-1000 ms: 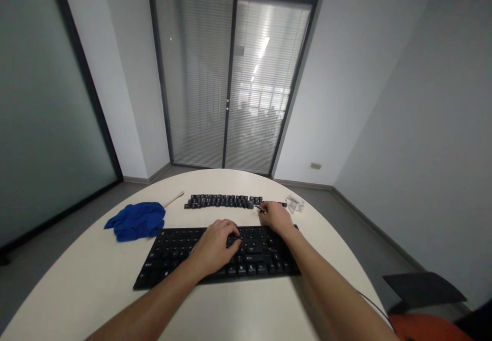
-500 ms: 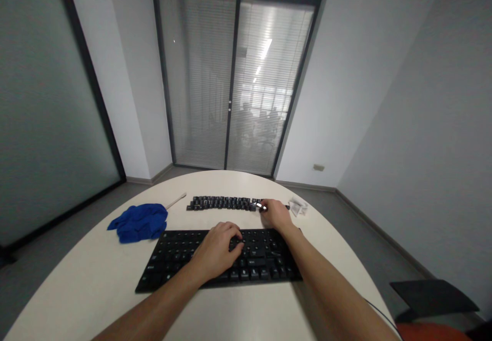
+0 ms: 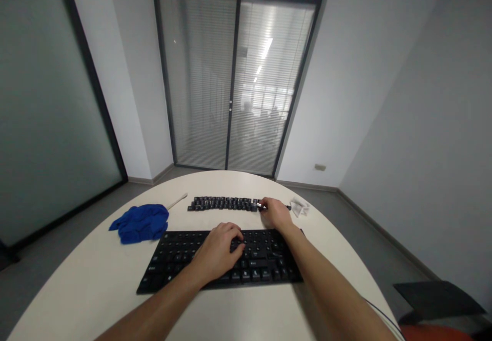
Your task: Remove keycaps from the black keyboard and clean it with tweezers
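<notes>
A black keyboard (image 3: 172, 259) lies across the table in front of me. My left hand (image 3: 219, 249) rests over its middle, thumb apart from the bent fingers, with nothing seen in it. Beyond the keyboard, several loose black keycaps (image 3: 219, 203) sit in rows. At the right end of these rows, my right hand (image 3: 274, 212) has its fingers closed around a small shiny metal tool (image 3: 261, 206), which looks like tweezers. Its tip points left among the keycaps. My right hand hides some of the keycaps, and whether the tip grips one I cannot tell.
On the left of the round pale table (image 3: 88, 274) lies a crumpled blue cloth (image 3: 142, 223), a thin white stick (image 3: 177, 201) beside it. A crumpled whitish packet or tissue (image 3: 300, 207) is right of my right hand. A dark cable (image 3: 378, 309) runs along the right edge near a chair (image 3: 438, 297).
Both hands keep nearly the same places. The metal tool in my right hand has tilted slightly, and the whole view has shifted a little.
</notes>
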`<action>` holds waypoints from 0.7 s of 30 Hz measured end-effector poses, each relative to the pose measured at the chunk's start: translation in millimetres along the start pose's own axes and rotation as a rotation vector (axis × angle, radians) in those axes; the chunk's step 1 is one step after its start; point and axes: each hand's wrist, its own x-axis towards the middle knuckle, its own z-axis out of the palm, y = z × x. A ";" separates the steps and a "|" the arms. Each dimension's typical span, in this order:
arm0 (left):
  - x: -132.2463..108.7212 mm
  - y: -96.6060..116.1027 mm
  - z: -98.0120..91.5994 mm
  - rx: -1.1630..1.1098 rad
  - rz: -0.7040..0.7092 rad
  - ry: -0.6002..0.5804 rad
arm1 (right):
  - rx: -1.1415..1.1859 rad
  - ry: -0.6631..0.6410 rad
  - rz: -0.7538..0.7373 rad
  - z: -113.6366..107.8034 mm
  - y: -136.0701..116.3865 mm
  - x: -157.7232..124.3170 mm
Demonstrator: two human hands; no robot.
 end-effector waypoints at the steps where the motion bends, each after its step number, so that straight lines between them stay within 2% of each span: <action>1: -0.2 0.0 0.1 -0.001 0.000 0.002 | 0.006 0.004 -0.005 -1.5 0.1 -1.0; 7: -0.4 1.4 -0.2 0.004 0.002 0.000 | 0.056 0.043 -0.060 -21.4 1.4 -15.8; 12: -0.7 3.3 -1.2 0.013 0.013 -0.001 | 0.188 0.162 -0.082 -46.2 0.6 -38.6; 14: -1.1 2.9 -0.6 0.016 0.018 0.001 | 0.249 0.163 -0.074 -53.1 0.8 -49.6; 19: -2.3 1.5 1.2 0.028 0.028 -0.002 | 0.503 0.193 -0.021 -56.2 7.1 -82.0; 21: -2.9 1.4 1.5 0.031 0.031 -0.005 | 0.526 0.205 -0.037 -54.7 12.8 -93.5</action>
